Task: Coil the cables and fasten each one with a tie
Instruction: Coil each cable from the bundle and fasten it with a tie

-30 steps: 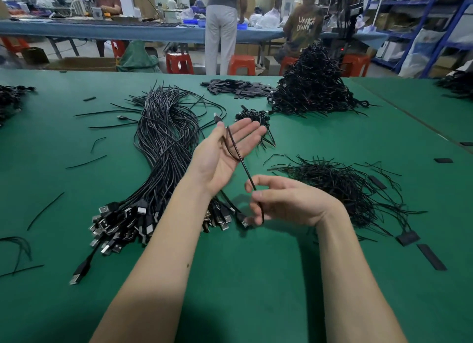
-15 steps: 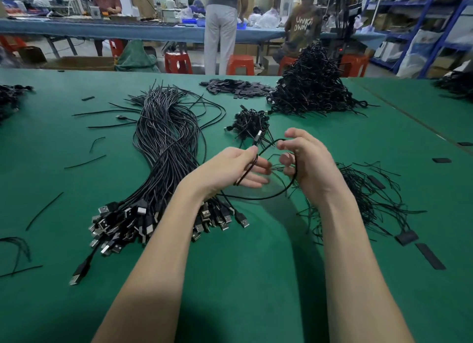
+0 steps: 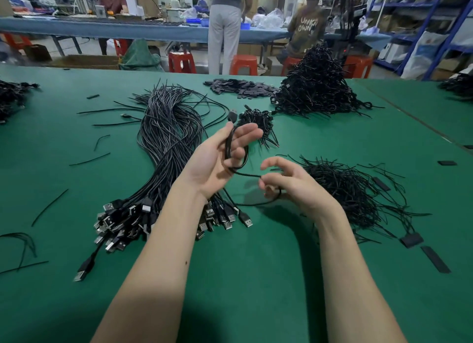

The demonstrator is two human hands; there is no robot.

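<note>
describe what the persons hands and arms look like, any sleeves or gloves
Both arms are bare to the bottom edge of the picture, with no sleeves in sight. The left hand and right hand wear no gloves; no rings, watch or wristband show. The left forearm has a small dark mole.

Uncoiled cables (image 3: pixel 166 148) lie left, loose ties (image 3: pixel 358 194) right, coiled heap (image 3: pixel 317 91) behind on the table (image 3: pixel 256 278).
</note>
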